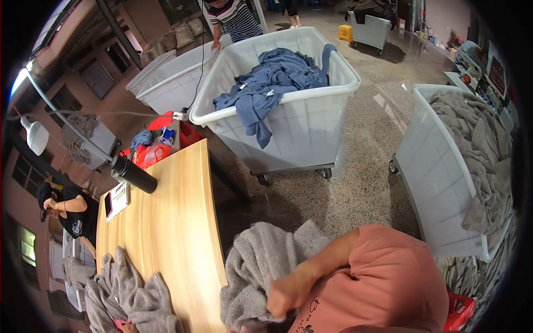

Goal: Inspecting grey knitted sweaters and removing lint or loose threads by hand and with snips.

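A fuzzy grey-brown knit garment (261,255) lies bunched at the table's right edge, against my pink shirt. My right hand (290,293) is closed on its right side, fingers curled into the knit. At the bottom edge, under the garment, a sliver of skin appears to be my left hand (240,329); its fingers are hidden. More grey knitwear (136,299) is heaped on the table's near left part. Beside that heap, at the picture's bottom, part of a hand (129,328) shows with a small red item (120,323); whose hand it is remains unclear.
The wooden table (172,227) carries a black bottle (134,173) and a phone (109,206). Beyond stands a wheeled white bin (288,130) of blue garments; another bin (438,166) at right holds grey knitwear. People stand at the far side (239,22) and left (75,213).
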